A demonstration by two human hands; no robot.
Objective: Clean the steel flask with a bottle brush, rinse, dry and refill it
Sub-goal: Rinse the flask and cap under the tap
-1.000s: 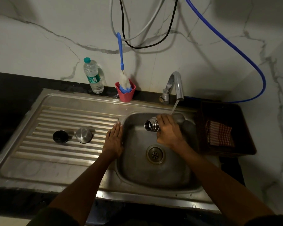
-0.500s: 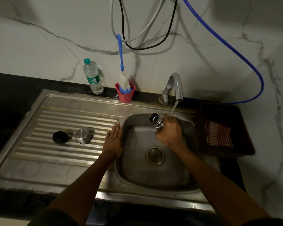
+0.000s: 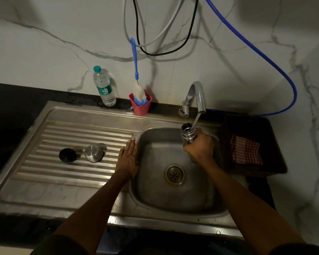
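My right hand [image 3: 199,146] grips the steel flask [image 3: 187,132] upright over the sink basin [image 3: 155,190], its open mouth under the tap [image 3: 198,97]. A thin stream of water runs from the spout into the flask's mouth. My left hand [image 3: 128,159] rests flat with straight fingers on the sink rim between drainboard and basin. The bottle brush [image 3: 136,78], blue-handled with white bristles, stands head down in a red cup [image 3: 141,105] at the back. The flask's black inner cap [image 3: 67,155] and steel cup lid [image 3: 94,153] sit on the drainboard [image 3: 44,162].
A plastic water bottle [image 3: 104,87] stands at the back wall left of the red cup. A dark tray [image 3: 276,144] right of the sink holds a red checked cloth [image 3: 247,152]. A blue hose [image 3: 276,69] and cables hang along the wall. The drain [image 3: 174,174] lies mid-basin.
My right hand has turned the flask from lying sideways to upright and moved it right, bringing its mouth under the running water. My left hand has stayed on the rim.
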